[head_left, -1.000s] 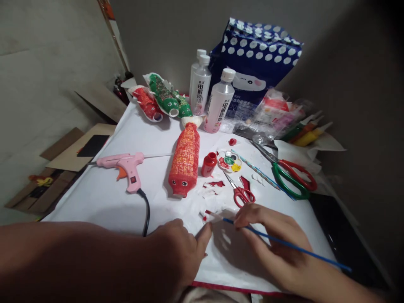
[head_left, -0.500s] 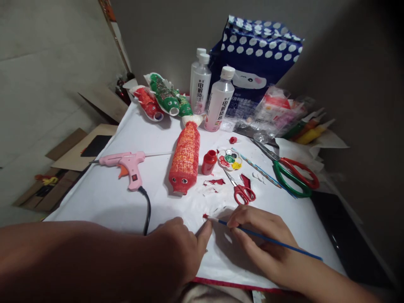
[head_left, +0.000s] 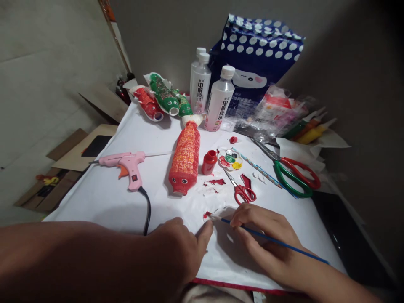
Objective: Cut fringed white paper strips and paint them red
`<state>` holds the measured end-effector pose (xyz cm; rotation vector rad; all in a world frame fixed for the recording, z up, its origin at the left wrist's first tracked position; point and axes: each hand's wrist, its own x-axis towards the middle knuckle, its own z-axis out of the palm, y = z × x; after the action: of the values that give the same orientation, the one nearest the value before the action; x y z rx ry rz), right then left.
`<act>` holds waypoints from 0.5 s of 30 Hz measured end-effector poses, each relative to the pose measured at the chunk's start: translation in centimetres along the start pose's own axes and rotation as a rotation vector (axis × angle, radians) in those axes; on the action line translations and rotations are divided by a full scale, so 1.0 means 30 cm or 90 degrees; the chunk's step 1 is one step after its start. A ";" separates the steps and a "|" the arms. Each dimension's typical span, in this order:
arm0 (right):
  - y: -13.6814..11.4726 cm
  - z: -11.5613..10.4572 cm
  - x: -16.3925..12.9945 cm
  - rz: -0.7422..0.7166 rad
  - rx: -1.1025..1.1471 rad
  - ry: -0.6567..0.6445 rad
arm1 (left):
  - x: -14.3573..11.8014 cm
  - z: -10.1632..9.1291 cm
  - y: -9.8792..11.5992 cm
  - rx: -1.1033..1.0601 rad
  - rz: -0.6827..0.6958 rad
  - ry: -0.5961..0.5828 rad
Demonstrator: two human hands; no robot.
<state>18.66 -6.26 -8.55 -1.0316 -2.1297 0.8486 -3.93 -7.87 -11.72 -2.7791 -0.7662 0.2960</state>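
My right hand (head_left: 268, 240) is closed around the blue handle of a paintbrush (head_left: 277, 241). The brush's tip rests on a red-painted spot of a small white piece (head_left: 205, 215) lying on the white table cover. Beside that spot, the outstretched index finger of my left hand (head_left: 186, 244) presses at the piece's near edge; its other fingers are curled and partly hidden. Further back lies a red and orange painted fish (head_left: 184, 158) with eyes and a white tail. Right of it stands an open red paint bottle (head_left: 209, 163), next to a flower-shaped palette (head_left: 229, 159).
Small red-handled scissors (head_left: 244, 195) and larger scissors (head_left: 293, 174) lie to the right. A pink glue gun (head_left: 126, 162) with a black cord is at left. Bottles (head_left: 218, 101), smaller painted fish (head_left: 164, 94) and a blue bag (head_left: 252, 59) stand behind. A black slab (head_left: 344, 235) borders the right.
The brush tip has drawn slightly right, uncovering a red spot on the small white piece. My right hand has shifted a little rightward with the brush; my left hand stays in place.
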 end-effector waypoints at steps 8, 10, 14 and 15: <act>0.002 0.004 0.002 -0.011 -0.003 -0.019 | 0.006 -0.003 0.002 -0.033 -0.007 -0.009; 0.001 0.001 0.004 -0.019 0.000 -0.019 | 0.006 0.010 0.011 -0.029 -0.025 -0.017; 0.000 0.000 0.007 -0.018 -0.019 -0.027 | 0.004 0.021 0.023 -0.030 -0.036 -0.011; 0.001 0.001 0.007 -0.019 -0.021 -0.021 | 0.002 0.020 0.024 -0.031 -0.040 -0.005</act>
<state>18.54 -6.10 -8.53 -1.0070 -2.1882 0.8246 -3.69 -8.32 -12.50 -2.7934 -0.8728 0.2807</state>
